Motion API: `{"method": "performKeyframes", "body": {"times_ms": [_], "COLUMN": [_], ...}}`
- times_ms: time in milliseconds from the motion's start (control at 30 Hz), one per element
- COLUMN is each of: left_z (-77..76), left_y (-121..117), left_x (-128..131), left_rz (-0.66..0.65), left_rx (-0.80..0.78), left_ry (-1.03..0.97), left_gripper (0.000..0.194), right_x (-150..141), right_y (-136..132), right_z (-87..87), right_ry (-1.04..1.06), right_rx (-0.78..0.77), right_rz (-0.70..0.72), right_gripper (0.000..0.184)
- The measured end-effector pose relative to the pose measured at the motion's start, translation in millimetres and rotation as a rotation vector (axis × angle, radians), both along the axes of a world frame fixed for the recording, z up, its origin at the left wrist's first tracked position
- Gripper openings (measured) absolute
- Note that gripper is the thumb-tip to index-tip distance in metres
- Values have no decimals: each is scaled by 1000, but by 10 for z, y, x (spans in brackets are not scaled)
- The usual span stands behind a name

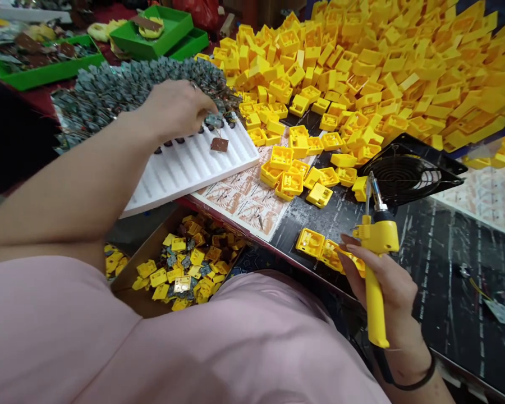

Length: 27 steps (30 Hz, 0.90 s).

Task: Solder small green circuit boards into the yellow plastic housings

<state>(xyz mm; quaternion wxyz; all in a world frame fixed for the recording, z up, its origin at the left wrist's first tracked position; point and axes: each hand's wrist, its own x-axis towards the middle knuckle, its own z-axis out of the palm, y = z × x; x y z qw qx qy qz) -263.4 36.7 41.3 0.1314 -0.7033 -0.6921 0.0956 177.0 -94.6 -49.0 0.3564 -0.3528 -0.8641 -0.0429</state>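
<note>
Black tabletop (454, 269) heaped with yellow plastic housings (362, 95). Left hand (172, 109) reaches small circuit boards (214, 120) beside white foam tray (189, 165); hands well apart; right hand (387, 286) clamped around yellow soldering iron (376, 238).

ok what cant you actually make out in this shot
Head view only:
- What the left hand is picking up: its fingers cover the small circuit boards beneath them.
- The yellow plastic housings by the right hand: the hand and yellow soldering iron hide part of them.
- The cardboard box: the pink shirt hides its near side.
- The contents of the green tray: too small and blurred to identify.
</note>
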Motion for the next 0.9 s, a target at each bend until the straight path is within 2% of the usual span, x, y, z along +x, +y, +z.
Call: {"method": "performKeyframes", "body": {"times_ms": [67, 133, 233, 333, 433, 567, 667, 733, 833, 900], "left_z": [-144, -312, -522, -616, -647, -708, -680, -576, -369, -284], "left_y": [109, 253, 496, 626, 571, 477, 488, 444, 200, -43], "left_x": [-132, -263, -410, -495, -539, -549, -492, -392, -83, 237], "left_rz": [-191, -334, -428, -383, -264, -193, -98, -71, -165, -322], "left_rx": [-62, -57, -53, -30, 142, 299, 383, 404, 342, 273], "left_ry": [-13, -84, -274, -414, -450, -427, -454, -530, -686, -660], "left_gripper": [76, 70, 47, 21, 17, 18, 13, 11, 22, 27], "right_x": [7, 6, -15, -33, -36, -47, -64, -69, -90, -150], "right_y": [-17, -18, 0, 14, 18, 52, 92, 106, 100, 92], "right_z": [0, 1, 3, 8, 17, 13, -21, -45, -35, 14], "right_ry": [-7, -7, -7, -9, -1, 44, 68, 63, 95, 160], "right_rx": [-3, 9, 60, 77, 44, -47, -56, -53, -107, -184], "right_rz": [-8, -21, -28, -20, -12, -14, -1, 8, 7, 11], "right_gripper": [29, 27, 22, 16, 15, 22, 26, 26, 28, 30]}}
